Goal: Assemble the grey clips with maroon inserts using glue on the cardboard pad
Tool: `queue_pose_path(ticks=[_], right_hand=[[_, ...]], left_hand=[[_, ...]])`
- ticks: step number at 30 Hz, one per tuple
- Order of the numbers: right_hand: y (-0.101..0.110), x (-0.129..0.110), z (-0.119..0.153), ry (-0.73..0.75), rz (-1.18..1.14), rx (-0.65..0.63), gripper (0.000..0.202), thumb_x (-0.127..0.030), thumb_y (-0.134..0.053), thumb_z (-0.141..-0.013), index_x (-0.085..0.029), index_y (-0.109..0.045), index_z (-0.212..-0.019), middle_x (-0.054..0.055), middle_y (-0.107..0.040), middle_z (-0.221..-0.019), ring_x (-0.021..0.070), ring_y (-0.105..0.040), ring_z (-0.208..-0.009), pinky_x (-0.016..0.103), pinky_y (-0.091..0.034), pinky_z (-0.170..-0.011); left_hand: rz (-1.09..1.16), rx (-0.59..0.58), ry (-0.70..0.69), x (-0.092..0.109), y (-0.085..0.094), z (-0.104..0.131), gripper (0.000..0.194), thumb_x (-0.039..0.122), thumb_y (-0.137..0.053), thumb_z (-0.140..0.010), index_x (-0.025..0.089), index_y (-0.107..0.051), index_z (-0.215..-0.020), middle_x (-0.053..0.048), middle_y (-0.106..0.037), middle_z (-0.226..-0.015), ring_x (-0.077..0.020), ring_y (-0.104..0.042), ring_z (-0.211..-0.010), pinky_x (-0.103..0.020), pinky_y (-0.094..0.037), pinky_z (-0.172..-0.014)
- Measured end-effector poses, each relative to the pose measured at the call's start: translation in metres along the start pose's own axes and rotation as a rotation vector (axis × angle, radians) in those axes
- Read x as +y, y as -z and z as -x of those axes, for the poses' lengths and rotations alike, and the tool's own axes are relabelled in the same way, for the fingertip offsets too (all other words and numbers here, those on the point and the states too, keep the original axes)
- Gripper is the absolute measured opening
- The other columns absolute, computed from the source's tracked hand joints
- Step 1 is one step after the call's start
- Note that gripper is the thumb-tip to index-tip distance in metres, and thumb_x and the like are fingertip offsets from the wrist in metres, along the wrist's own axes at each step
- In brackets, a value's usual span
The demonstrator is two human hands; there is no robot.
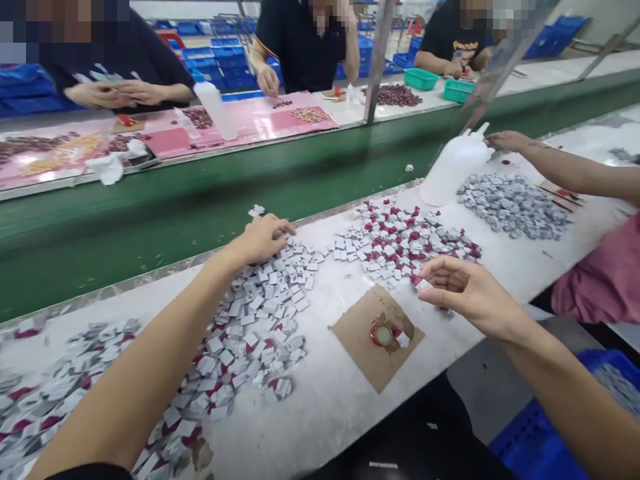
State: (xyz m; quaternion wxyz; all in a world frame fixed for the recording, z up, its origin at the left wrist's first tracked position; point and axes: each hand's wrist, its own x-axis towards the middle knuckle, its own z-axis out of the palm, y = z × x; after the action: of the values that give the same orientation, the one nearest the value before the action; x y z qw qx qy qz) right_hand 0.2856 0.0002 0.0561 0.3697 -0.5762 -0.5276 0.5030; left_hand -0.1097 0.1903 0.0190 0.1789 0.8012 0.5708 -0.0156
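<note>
My right hand (463, 290) pinches a small grey-white plastic piece with a dark red part (423, 283) between thumb and fingertips. It hovers just right of a brown cardboard square (357, 333). On the cardboard sits a red-rimmed bottle cap (381, 334) with wet stains around it, and a grey and dark red piece (401, 338) touches its side. My left hand (265, 239) reaches to the far end of a heap of small grey plastic pieces (270, 293). Its fingers are bent and apart over the heap's edge, with nothing visible in them.
Another heap of grey and dark red pieces (400, 240) lies beyond the cardboard. A white squeeze bottle (453, 170) stands behind it, near a co-worker's arm (565, 163) and a grey heap (515, 207). A green belt (200, 207) separates this bench from co-workers opposite.
</note>
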Motion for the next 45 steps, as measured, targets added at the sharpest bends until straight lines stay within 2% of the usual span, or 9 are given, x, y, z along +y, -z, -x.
queue_pose_path(ticks=[4,8,12,14,17,22,28,36,45], right_hand=[[-0.006,0.022,0.016,-0.021,-0.137,0.043,0.046,-0.053,-0.106,-0.078,-0.023,-0.085,-0.105,0.003,-0.080,-0.078,0.0212,-0.076,-0.070,0.037,-0.066,-0.072],[-0.012,0.036,0.021,-0.022,-0.247,0.071,0.044,-0.050,-0.106,-0.078,-0.025,-0.092,-0.111,0.008,-0.089,-0.105,0.0241,-0.084,-0.088,0.041,-0.072,-0.086],[-0.013,0.046,0.034,0.014,-0.240,0.113,0.034,-0.052,-0.099,-0.087,-0.029,-0.093,-0.112,0.008,-0.091,-0.111,0.0259,-0.087,-0.089,0.047,-0.075,-0.090],[-0.011,0.050,0.047,0.068,-0.104,0.181,0.027,-0.050,-0.096,-0.092,-0.030,-0.093,-0.110,0.008,-0.091,-0.109,0.0288,-0.087,-0.096,0.049,-0.075,-0.093],[-0.011,0.057,0.068,0.112,0.056,0.281,0.019,-0.046,-0.093,-0.096,-0.031,-0.094,-0.107,0.008,-0.090,-0.108,0.0306,-0.086,-0.101,0.049,-0.074,-0.094],[-0.028,0.064,0.083,0.130,-0.048,0.242,0.009,-0.038,-0.090,-0.099,-0.031,-0.092,-0.105,0.006,-0.088,-0.107,0.0263,-0.086,-0.093,0.042,-0.076,-0.088],[-0.049,0.061,0.075,0.178,-0.098,0.156,0.007,-0.026,-0.085,-0.101,-0.031,-0.089,-0.104,0.005,-0.085,-0.108,0.0246,-0.085,-0.100,0.041,-0.075,-0.094],[-0.051,0.060,0.068,0.245,0.044,0.145,0.013,-0.020,-0.083,-0.100,-0.033,-0.088,-0.101,0.005,-0.087,-0.107,0.0297,-0.083,-0.104,0.048,-0.071,-0.089],[-0.054,0.067,0.070,0.227,0.044,0.155,0.011,-0.022,-0.082,-0.101,-0.031,-0.087,-0.100,0.006,-0.087,-0.108,0.0296,-0.082,-0.107,0.049,-0.069,-0.095]], left_hand=[[0.014,-0.059,-0.043,-0.009,0.005,-0.011,0.050,0.039,-0.062,-0.088,0.020,-0.084,-0.128,-0.018,-0.078,-0.136,-0.0384,-0.072,-0.128,-0.046,-0.056,-0.114],[0.011,-0.045,-0.001,-0.002,0.012,-0.010,0.043,0.043,-0.061,-0.093,0.016,-0.083,-0.119,-0.014,-0.082,-0.127,-0.0335,-0.074,-0.115,-0.041,-0.057,-0.107],[-0.007,0.232,-0.004,0.029,0.017,0.024,0.050,0.044,-0.043,-0.108,0.011,-0.080,-0.118,-0.009,-0.077,-0.121,-0.0237,-0.068,-0.116,-0.038,-0.051,-0.114],[0.057,0.383,-0.024,0.052,0.016,0.053,0.045,0.043,-0.047,-0.105,0.013,-0.078,-0.116,-0.008,-0.076,-0.119,-0.0209,-0.069,-0.113,-0.035,-0.053,-0.110],[0.332,0.390,-0.030,0.086,0.002,0.101,0.034,0.047,-0.068,-0.097,0.023,-0.078,-0.119,-0.002,-0.082,-0.107,-0.0193,-0.076,-0.094,-0.029,-0.057,-0.087],[0.543,0.106,-0.031,0.123,-0.056,0.158,0.019,0.045,-0.069,-0.096,0.029,-0.078,-0.102,-0.002,-0.075,-0.074,-0.0254,-0.069,-0.066,-0.037,-0.053,-0.061],[0.593,0.203,-0.045,0.140,-0.110,0.185,0.019,0.032,-0.062,-0.102,0.028,-0.078,-0.111,-0.006,-0.079,-0.102,-0.0234,-0.072,-0.077,-0.038,-0.061,-0.074],[0.602,0.250,-0.043,0.146,-0.125,0.197,0.029,0.021,-0.058,-0.106,0.027,-0.076,-0.127,-0.007,-0.077,-0.110,-0.0238,-0.072,-0.080,-0.041,-0.064,-0.081],[0.679,0.287,-0.088,0.145,-0.114,0.200,0.015,0.027,-0.072,-0.107,0.030,-0.080,-0.119,-0.002,-0.080,-0.103,-0.0223,-0.075,-0.085,-0.038,-0.065,-0.085]])
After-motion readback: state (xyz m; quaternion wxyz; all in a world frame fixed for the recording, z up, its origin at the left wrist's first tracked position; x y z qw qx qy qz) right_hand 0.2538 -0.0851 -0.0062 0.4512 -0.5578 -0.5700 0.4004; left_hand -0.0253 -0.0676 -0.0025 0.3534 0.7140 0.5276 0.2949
